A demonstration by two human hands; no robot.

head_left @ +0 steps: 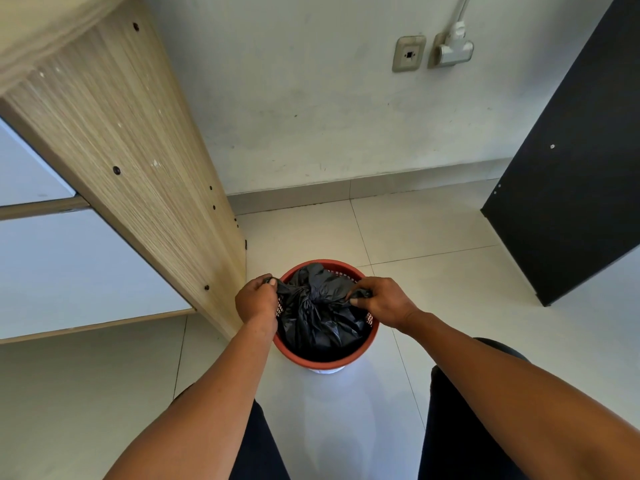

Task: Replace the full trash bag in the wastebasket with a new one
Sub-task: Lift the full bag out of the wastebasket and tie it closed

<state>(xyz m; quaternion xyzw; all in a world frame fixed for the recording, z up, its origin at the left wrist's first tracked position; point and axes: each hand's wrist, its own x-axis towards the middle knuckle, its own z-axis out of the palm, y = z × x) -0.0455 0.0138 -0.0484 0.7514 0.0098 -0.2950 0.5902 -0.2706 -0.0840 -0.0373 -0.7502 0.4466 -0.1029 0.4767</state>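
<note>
Both forearms are reaching down from the near edge; the left hand (255, 299) and right hand (379, 300) are each pinching a gathered end of the black trash bag (317, 317), fingers closed on plastic. Sitting inside the red wastebasket (323, 361) on the floor (433, 237), the bag is being knotted; pulling both ends evenly outward should be cinching it tight before lifting.

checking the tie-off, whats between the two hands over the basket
In the head view, a knotted bunch of the black trash bag stretches between the left hand and right hand, over the red wastebasket.
</note>
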